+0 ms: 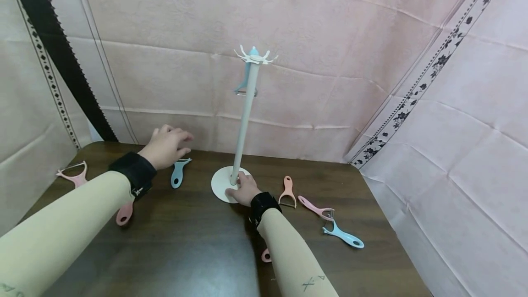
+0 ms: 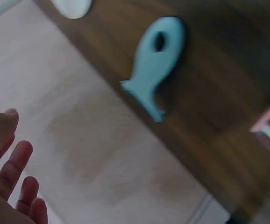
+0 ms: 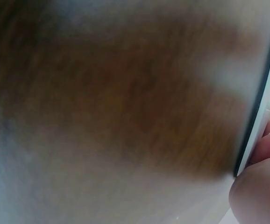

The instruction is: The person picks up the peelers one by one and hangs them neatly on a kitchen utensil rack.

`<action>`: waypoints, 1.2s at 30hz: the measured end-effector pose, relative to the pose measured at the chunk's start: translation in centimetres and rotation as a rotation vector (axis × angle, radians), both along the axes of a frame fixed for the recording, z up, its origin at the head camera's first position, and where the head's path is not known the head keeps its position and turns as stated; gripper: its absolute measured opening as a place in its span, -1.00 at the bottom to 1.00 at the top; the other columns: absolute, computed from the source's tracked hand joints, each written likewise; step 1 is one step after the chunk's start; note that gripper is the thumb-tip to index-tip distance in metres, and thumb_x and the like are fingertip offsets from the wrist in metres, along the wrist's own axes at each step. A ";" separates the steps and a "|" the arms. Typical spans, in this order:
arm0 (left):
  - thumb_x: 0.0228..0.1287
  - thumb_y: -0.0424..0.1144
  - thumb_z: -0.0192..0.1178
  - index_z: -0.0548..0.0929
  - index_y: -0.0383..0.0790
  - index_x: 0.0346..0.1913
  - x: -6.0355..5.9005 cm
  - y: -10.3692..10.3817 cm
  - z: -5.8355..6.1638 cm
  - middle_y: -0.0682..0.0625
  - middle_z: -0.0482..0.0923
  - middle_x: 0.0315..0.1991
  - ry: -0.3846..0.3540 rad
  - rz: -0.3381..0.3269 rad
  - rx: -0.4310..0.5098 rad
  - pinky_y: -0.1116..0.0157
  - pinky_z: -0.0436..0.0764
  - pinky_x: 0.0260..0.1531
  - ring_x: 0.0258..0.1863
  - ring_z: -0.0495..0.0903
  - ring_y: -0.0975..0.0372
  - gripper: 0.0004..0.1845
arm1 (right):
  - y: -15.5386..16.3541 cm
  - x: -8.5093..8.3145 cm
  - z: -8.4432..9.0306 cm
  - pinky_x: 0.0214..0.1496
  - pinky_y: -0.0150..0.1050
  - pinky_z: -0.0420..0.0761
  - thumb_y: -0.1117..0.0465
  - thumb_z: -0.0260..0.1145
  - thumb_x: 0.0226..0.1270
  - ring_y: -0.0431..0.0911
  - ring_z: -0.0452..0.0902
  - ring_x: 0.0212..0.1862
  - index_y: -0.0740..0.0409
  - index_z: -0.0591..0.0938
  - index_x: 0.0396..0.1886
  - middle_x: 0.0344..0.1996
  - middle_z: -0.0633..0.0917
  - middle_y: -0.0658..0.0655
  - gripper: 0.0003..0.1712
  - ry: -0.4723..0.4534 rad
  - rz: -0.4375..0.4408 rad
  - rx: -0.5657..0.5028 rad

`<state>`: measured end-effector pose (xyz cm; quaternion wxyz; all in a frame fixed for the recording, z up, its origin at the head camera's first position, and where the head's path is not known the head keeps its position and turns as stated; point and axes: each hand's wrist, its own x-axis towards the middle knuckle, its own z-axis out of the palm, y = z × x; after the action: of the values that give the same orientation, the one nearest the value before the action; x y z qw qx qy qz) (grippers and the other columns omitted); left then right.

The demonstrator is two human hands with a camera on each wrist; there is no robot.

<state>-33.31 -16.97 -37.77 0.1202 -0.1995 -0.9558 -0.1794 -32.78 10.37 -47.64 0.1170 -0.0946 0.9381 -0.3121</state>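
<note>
A white stand [image 1: 245, 118] with a round base [image 1: 220, 184] and a ring of hooks rises from the table's far side. From its hooks hangs a blue peeler [image 1: 247, 77]. My right hand [image 1: 246, 190] grips the stand low down at its base; in the right wrist view, fingers [image 3: 268, 145] lie against the base's pale side. My left hand [image 1: 166, 147] hovers above the table's back edge, fingers loosely bent and holding nothing. Beside it lies another blue peeler [image 2: 156, 65], handle toward me.
Right of the stand lie an orange-pink peeler [image 1: 287, 187], a pink peeler [image 1: 312, 206] and a blue peeler [image 1: 346, 236]. Pink peeler parts [image 1: 78, 178] show around my left forearm, and a pink handle end [image 1: 266, 255] beside my right forearm. Cloth [image 1: 309, 104] hangs behind the table [image 1: 185, 246].
</note>
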 end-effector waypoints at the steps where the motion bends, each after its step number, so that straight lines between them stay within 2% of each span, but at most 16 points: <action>1: 0.28 -0.27 0.28 0.60 -0.20 0.10 0.0 -0.2 -0.6 -0.16 0.55 0.07 -0.003 -0.004 -0.033 -0.08 0.16 0.00 0.11 0.27 -0.13 -0.67 | 0.0 0.0 0.0 0.20 -0.04 0.32 -0.03 0.32 0.31 0.01 0.29 0.16 0.03 0.35 0.31 0.06 0.44 0.14 -0.35 0.002 0.000 -0.001; 7: 0.20 -0.32 0.32 0.61 -0.16 0.12 -0.4 -1.6 -3.6 -0.19 0.55 0.08 -0.051 -0.008 -0.170 -0.08 0.25 -0.05 0.06 0.34 -0.13 -0.61 | -0.1 0.2 0.3 0.20 -0.02 0.33 -0.02 0.32 0.31 0.03 0.30 0.16 0.03 0.35 0.31 0.07 0.44 0.17 -0.36 -0.002 0.006 -0.016; 10: 0.16 -0.36 0.33 0.62 -0.17 0.12 -0.7 -1.9 -4.8 -0.16 0.58 0.05 -0.079 -0.005 -0.205 -0.03 0.28 -0.08 0.01 0.37 -0.07 -0.59 | -0.1 0.2 0.3 0.20 -0.02 0.33 -0.01 0.32 0.31 0.03 0.31 0.16 0.04 0.35 0.31 0.07 0.44 0.17 -0.36 0.002 0.006 -0.017; 13: 0.16 -0.40 0.31 0.65 -0.18 0.09 -1.1 -2.1 -5.5 -0.12 0.60 0.00 -0.074 -0.009 -0.245 -0.01 0.30 -0.08 -0.04 0.39 -0.03 -0.61 | 0.0 0.0 0.2 0.20 -0.03 0.33 -0.01 0.33 0.30 0.03 0.32 0.15 0.05 0.36 0.29 0.06 0.45 0.18 -0.36 0.013 0.004 -0.011; 17: 0.15 -0.45 0.31 0.65 -0.19 0.08 -1.5 -2.4 -6.4 -0.11 0.62 -0.03 -0.037 -0.029 -0.342 -0.01 0.32 -0.05 -0.07 0.41 -0.01 -0.60 | 0.1 0.0 0.3 0.19 -0.03 0.34 -0.03 0.34 0.29 0.03 0.32 0.14 0.04 0.36 0.29 0.05 0.45 0.17 -0.35 0.012 0.000 -0.005; 23: 0.01 -0.51 0.41 0.60 -0.18 0.17 -1.5 -2.8 -7.6 -0.11 0.62 -0.01 0.012 -0.086 -0.509 0.02 0.36 -0.11 -0.10 0.43 -0.01 -0.42 | 0.0 0.0 0.4 0.19 -0.04 0.34 -0.02 0.33 0.30 0.02 0.31 0.14 0.05 0.35 0.30 0.04 0.45 0.15 -0.35 0.007 0.012 0.001; 27: -0.01 -0.50 0.42 0.59 -0.20 0.19 -1.5 -2.7 -8.2 -0.13 0.62 -0.01 0.029 -0.090 -0.542 0.04 0.37 -0.16 -0.14 0.43 0.00 -0.39 | -0.1 0.1 0.6 0.18 -0.05 0.34 -0.02 0.33 0.30 0.01 0.30 0.13 0.05 0.35 0.31 0.02 0.45 0.14 -0.35 0.011 0.021 0.006; 31: 0.01 -0.51 0.40 0.58 -0.21 0.20 -1.6 -2.3 -8.6 -0.16 0.61 -0.03 0.022 -0.082 -0.545 0.02 0.39 -0.12 -0.12 0.44 -0.02 -0.40 | 0.0 0.2 0.7 0.17 -0.05 0.34 -0.03 0.32 0.30 0.01 0.30 0.13 0.04 0.34 0.31 0.02 0.45 0.13 -0.34 0.010 0.017 0.006; 36: 0.01 -0.51 0.41 0.59 -0.22 0.17 -1.2 -1.4 -8.4 -0.18 0.60 -0.08 0.031 -0.094 -0.575 -0.01 0.40 -0.07 -0.10 0.45 -0.05 -0.43 | 0.0 0.1 0.3 0.17 -0.06 0.34 -0.02 0.32 0.30 0.01 0.30 0.12 0.06 0.33 0.31 0.02 0.44 0.14 -0.34 0.007 0.016 0.009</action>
<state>-34.55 -18.37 -46.20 0.0646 -0.2723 -0.9552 0.0967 -32.71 10.40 -47.31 0.1169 -0.1027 0.9391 -0.3064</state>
